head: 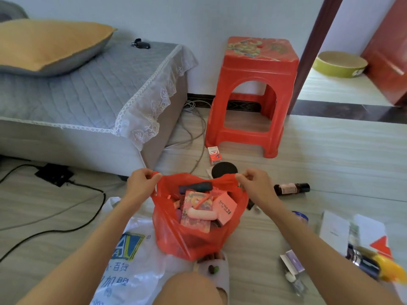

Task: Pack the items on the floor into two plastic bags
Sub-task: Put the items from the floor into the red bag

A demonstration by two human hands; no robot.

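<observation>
A bare knee (189,289) and a slippered foot (217,269) sit lowest in view, on a white printed plastic bag (132,256) lying flat. Just beyond stands the red plastic bag (191,234), full of boxes. The left hand (141,183) pinches one handle, the right hand (255,183) the other. Farther right lies a brown bottle (290,188); beyond, a red stool (253,93).

A red stool (253,93) stands beside a grey sofa (88,102) with cushion (50,42).
</observation>
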